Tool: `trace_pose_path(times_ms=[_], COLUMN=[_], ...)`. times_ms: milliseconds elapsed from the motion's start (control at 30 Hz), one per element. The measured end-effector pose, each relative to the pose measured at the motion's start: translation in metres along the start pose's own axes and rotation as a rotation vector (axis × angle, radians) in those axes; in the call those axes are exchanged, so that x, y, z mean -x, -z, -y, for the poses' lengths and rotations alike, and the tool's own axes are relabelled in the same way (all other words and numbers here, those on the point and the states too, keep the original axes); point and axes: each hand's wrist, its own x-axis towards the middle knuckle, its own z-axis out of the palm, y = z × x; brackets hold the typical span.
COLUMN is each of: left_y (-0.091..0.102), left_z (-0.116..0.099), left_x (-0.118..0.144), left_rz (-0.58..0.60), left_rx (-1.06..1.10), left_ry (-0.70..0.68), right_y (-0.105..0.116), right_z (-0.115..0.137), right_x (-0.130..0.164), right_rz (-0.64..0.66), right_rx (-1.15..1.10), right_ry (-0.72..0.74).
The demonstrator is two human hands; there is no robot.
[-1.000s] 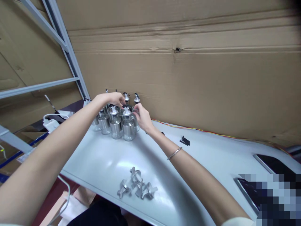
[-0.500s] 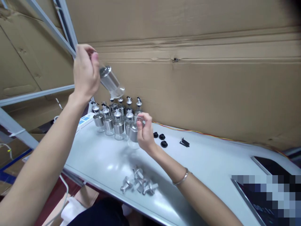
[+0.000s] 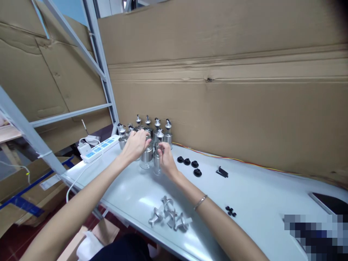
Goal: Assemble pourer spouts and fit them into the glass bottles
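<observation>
My left hand point(image 3: 136, 144) has its fingers round the top of a glass bottle point(image 3: 146, 156) with a metal band, upright at the table surface. Right beside it, my right hand point(image 3: 167, 159) grips the upper part of a second banded glass bottle point(image 3: 157, 165), also upright. Behind both hands stand several like bottles fitted with silver pour spouts, such as the spouted bottle point(image 3: 168, 135) at the right end. My left hand hides part of this group. Nearer me lies a loose pile of silver pour spouts point(image 3: 171, 214).
Black round stoppers point(image 3: 195, 164) and thin black pieces point(image 3: 223, 172) lie right of the bottles. Small black bits point(image 3: 231, 211) sit farther right, near a dark flat device point(image 3: 328, 203). A white power strip point(image 3: 102, 148) is at left. Cardboard point(image 3: 217, 116) walls the back.
My left hand has come down and right, bringing its raised, tilted bottle upright to the table. My right hand stays near the bottles. The view has shifted, showing more of the left side.
</observation>
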Motion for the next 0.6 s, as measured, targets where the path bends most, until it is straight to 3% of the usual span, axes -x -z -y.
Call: trace_pose_path(times_ms=[233,367,500,600], left_y=[-0.037,-0.046,-0.029,-0.004], left_z=[-0.003,-0.006,0.003,0.033], left_x=[-0.003,-0.006,-0.016,-0.035], left_rz=[0.029,0.037,0.004,-0.061], left_rx=[-0.006,-0.024,-0.034,-0.016], left_ry=[0.012,0.037,0.098,0.352], right_y=[-0.002,0.002,0.014,0.022], right_z=[-0.019,-0.023,-0.014,0.004], right_x=[-0.003,-0.008,-0.007,-0.019], right_rz=[0.007,0.018,0.031,0.011], right_rx=[0.066,0.122,0.178,0.277], right_ry=[0.02,0.062,0.102,0.15])
